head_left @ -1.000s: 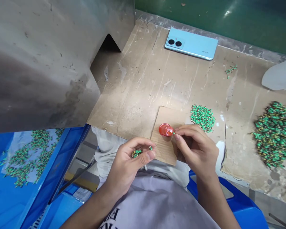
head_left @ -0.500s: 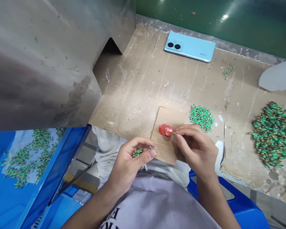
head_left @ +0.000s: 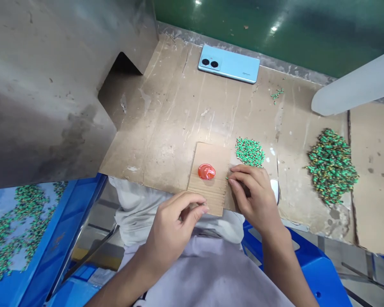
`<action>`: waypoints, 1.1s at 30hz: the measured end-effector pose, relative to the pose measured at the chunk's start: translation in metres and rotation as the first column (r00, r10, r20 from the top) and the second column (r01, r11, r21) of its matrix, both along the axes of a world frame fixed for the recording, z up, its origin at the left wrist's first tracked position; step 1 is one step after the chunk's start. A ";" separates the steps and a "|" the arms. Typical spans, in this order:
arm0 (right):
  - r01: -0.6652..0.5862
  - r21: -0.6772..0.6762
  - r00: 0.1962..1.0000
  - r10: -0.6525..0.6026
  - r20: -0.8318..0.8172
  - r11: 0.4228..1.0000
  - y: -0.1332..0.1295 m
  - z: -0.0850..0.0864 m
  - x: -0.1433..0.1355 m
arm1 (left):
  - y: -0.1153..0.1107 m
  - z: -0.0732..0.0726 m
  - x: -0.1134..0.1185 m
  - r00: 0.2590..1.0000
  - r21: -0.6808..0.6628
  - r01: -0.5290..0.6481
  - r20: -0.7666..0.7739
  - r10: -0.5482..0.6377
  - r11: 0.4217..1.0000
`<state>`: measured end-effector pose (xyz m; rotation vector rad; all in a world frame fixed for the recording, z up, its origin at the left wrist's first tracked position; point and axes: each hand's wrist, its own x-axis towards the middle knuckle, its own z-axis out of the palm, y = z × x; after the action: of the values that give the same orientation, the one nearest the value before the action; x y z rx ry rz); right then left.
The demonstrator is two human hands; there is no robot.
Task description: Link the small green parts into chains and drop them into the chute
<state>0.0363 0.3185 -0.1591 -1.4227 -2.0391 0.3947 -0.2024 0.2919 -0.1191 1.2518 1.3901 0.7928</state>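
My left hand [head_left: 176, 221] is closed in a pinch over the near edge of a small cardboard piece [head_left: 208, 200]. Its palm is turned from view; small green pieces showed inside it half a second ago. Between the thumb and forefinger of my right hand [head_left: 252, 192] is a tiny green piece [head_left: 227, 178], just right of the cardboard. A small red oval dish [head_left: 206, 172] with something glossy in it sits on the cardboard, between and beyond my hands. Just past my right fingers lies a small heap of green pieces [head_left: 250, 152].
A larger pile of green and yellow pieces [head_left: 332, 166] lies at the right. A light blue phone [head_left: 229, 64] rests at the back near a white tube [head_left: 348, 89]. At left stands a metal housing [head_left: 51, 85], above a blue tray [head_left: 56, 247] holding more pieces.
My right hand has drawn the green piece away from the red dish, to the right. My left hand has turned over, hiding the pieces in its palm. The view has shifted right.
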 end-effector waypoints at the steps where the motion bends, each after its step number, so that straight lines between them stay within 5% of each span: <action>1: 0.003 0.005 1.000 -0.003 0.002 1.000 0.000 -0.002 -0.001 | 0.000 -0.002 0.001 1.000 0.033 0.012 -0.029 -0.011 0.999; 13: 0.035 0.031 0.999 -0.034 -0.020 0.999 0.003 -0.005 0.003 | 0.003 -0.011 0.000 0.993 0.071 0.021 -0.114 -0.013 0.997; 20: 0.048 -0.035 0.977 -0.054 -0.206 0.998 -0.012 0.016 -0.009 | 0.000 0.001 -0.001 0.990 -0.101 -0.088 0.104 0.098 0.991; 26: -0.219 -0.241 0.842 0.059 -0.536 0.945 -0.035 0.052 -0.041 | 0.000 0.014 -0.005 0.942 -0.054 -0.074 0.325 0.088 0.996; 33: -0.380 -0.365 0.732 0.035 -0.681 0.850 -0.030 0.049 -0.045 | -0.006 0.008 -0.005 0.967 0.153 -0.061 0.253 0.020 0.986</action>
<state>-0.0088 0.2882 -0.1098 -1.0603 -1.5479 1.3908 -0.2077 0.2861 -0.1109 1.2000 1.1680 1.0702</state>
